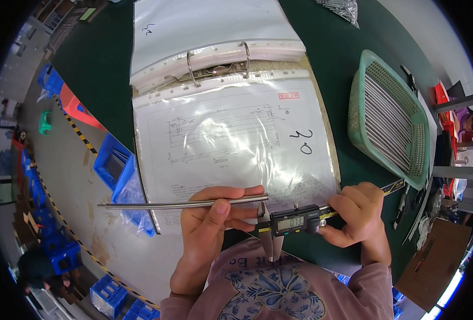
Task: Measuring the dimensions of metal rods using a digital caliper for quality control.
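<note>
"Where's the rod?"
"Pinched in my left hand, over the near edge of the binder."
"And the right hand?"
"Apart, gripping the caliper near the rod's end."

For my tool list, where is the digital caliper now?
In the head view, the digital caliper is below and right of centre, in the right hand, beside the left hand and its metal rod.

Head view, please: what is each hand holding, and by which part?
Left hand: metal rod, towards its right end. Right hand: digital caliper, around its beam.
</note>
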Demonstrator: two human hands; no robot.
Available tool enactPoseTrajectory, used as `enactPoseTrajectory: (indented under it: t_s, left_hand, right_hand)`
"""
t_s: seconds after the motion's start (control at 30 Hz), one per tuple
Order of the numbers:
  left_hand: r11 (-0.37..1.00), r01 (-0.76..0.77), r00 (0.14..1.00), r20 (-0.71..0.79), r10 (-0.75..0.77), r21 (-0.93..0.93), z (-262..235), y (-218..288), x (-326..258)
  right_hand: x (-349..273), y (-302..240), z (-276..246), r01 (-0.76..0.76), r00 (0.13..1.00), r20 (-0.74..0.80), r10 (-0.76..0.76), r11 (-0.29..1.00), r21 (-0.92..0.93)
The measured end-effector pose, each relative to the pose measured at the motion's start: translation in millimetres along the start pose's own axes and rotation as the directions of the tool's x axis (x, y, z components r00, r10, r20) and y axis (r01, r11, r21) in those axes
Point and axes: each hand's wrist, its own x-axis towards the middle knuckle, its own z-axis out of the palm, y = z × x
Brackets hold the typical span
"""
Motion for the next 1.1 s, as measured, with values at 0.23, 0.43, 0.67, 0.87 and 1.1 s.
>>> enactPoseTrajectory:
  t_s: [0.23,0.43,0.67,0.87,1.1]
  left_hand:
    - [1.0,-0.008,1.0,0.017,0.008,-0.005,-0.8,-0.6,-0.4]
    - [1.0,-0.02,0.999,-0.031,0.021,0.007,-1.6,2.5,0.3]
    - [1.0,-0.012,1.0,-0.024,0.012,-0.004,-1.9,2.6,-0.5]
    - [1.0,-0.007,1.0,-0.016,0.008,0.005,-1.6,2.4,-1.8]
    - [1.0,0.001,1.0,-0.017,-0.001,0.006,-1.7,2.1,-2.4]
  right_hand:
    - [-0.8,1.1,1.2,-0.004,1.0,-0.028,0.003,1.0,-0.028]
    - [-2.1,0.2,1.4,-0.022,0.998,-0.057,0.018,0.997,-0.07]
    - [-2.4,1.3,1.8,-0.017,0.999,-0.051,0.013,0.997,-0.079]
    - [-2.0,0.4,1.4,-0.013,0.999,-0.051,0.009,0.996,-0.083]
    - [-1.9,0.6,-0.6,-0.009,1.0,-0.011,0.009,1.0,0.005]
